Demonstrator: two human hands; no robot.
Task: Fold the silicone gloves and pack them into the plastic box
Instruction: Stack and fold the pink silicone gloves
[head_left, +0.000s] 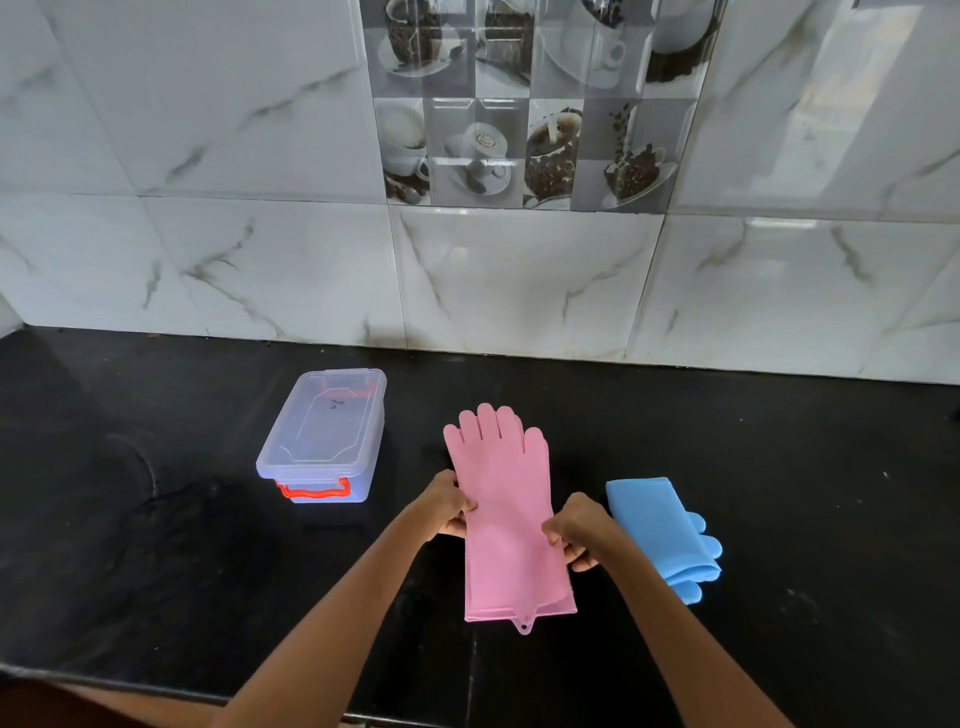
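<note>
A pink silicone glove (506, 512) lies flat on the black counter (156, 545), fingers pointing toward the wall, cuff nearest me. My left hand (447, 503) pinches its left edge at mid-length. My right hand (579, 530) pinches its right edge, a little lower. A blue silicone glove (660, 535) lies folded to the right of the pink one, its fingers sticking out at the right side. The clear plastic box (324, 434) with an orange-red latch stands to the left, lid on.
A marble-look tiled wall (519, 280) rises behind the counter. The counter's front edge runs along the bottom of the view.
</note>
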